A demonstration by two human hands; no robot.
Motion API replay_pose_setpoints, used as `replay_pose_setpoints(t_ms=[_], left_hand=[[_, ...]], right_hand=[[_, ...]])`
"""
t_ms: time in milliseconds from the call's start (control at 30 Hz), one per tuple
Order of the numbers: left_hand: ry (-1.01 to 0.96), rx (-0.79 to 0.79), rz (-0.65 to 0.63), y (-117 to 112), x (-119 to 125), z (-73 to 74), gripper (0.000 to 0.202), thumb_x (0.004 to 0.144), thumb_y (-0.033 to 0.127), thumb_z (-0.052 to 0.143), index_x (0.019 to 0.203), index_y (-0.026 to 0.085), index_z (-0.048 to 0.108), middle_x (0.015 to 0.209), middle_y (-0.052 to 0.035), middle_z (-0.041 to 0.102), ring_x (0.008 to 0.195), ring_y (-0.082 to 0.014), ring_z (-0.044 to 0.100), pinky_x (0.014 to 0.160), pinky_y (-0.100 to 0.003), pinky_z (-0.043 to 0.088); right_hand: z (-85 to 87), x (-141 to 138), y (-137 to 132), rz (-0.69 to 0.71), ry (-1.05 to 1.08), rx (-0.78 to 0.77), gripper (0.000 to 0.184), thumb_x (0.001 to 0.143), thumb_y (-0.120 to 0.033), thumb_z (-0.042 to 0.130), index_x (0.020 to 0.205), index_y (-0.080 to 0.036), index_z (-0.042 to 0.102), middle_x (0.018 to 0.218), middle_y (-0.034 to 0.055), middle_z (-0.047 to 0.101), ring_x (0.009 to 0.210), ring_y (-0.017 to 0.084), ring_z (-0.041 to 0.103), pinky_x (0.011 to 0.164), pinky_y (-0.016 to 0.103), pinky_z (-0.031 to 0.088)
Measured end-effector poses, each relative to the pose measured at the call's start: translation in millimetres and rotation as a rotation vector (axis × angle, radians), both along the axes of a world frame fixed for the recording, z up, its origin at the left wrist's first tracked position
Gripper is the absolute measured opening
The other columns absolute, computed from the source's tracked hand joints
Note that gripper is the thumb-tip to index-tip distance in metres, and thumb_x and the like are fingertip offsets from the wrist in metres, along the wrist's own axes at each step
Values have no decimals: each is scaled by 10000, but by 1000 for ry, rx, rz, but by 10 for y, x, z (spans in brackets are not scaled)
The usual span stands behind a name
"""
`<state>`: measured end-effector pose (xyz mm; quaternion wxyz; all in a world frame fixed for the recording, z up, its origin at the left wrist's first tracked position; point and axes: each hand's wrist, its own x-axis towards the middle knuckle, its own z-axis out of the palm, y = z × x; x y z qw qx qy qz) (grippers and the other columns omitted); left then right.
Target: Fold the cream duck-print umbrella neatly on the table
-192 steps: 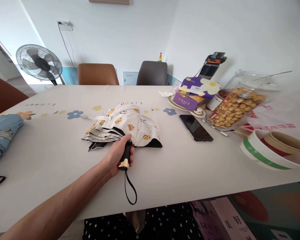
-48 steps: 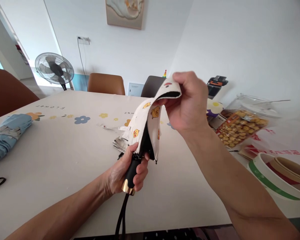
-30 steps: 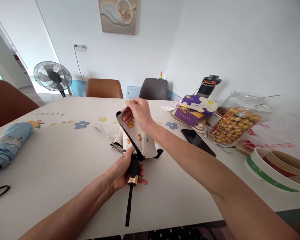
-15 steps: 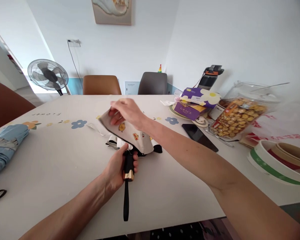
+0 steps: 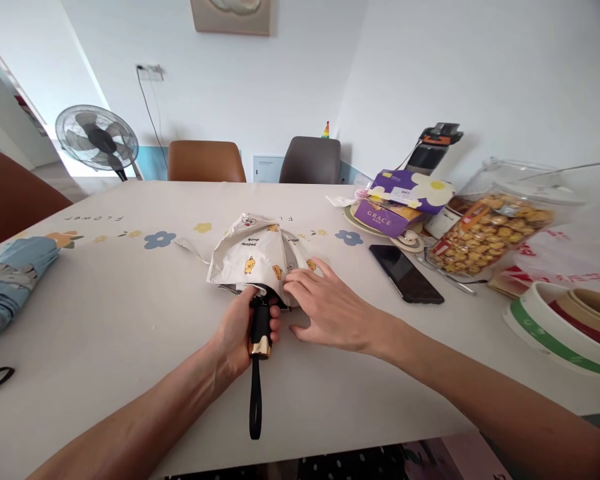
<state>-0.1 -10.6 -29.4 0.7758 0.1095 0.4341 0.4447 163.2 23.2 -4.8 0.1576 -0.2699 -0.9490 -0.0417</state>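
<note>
A collapsed cream umbrella (image 5: 253,257) printed with small yellow figures lies on the white table (image 5: 130,313). My left hand (image 5: 243,330) is closed round its black, gold-tipped handle (image 5: 260,330), and a black wrist strap (image 5: 255,407) trails toward the table's near edge. Flat beside the handle rests my right hand (image 5: 330,310), fingers stretched out, its fingertips touching the lower right fold of the canopy.
A folded blue umbrella (image 5: 7,280) lies at the left edge. A black phone (image 5: 405,272), a purple box (image 5: 387,207), a clear snack container (image 5: 495,223) and stacked paper bowls (image 5: 565,320) crowd the right side. Chairs (image 5: 206,161) and a fan (image 5: 96,139) stand behind.
My right hand let go of the canopy panel it had lifted and folded over to the left; it now lies flat by the handle. The left hand kept hold of the handle.
</note>
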Motion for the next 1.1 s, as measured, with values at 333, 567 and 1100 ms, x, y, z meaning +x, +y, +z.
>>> replay_pose_setpoints(t_ms=[333,567,1100], left_hand=[[18,4,-4,4,-5,2,239,814,354,455,816,124,523,612,4,478,440,-70,441,366,-182,378],[5,22,-26,-58,60,60,297,834,414,423,712,154,498,572,-10,497,406,-77,436,344,-183,371],[225,84,-100,-65,70,-20,395,667,511,672,680,145,525,562,22,473,401,-44,415,328,-153,333]], right_hand=[[-158,30,85,-26,137,300,97,828,-123,463,817,-153,555,783,74,600,734,191,573,943,446,381],[-62,-159,88,48,358,312,123,848,-144,481,799,-202,578,799,50,640,780,186,600,942,430,410],[-414,-55,29,145,557,13,289,772,-48,393,1007,-205,454,983,76,647,936,195,616,993,493,363]])
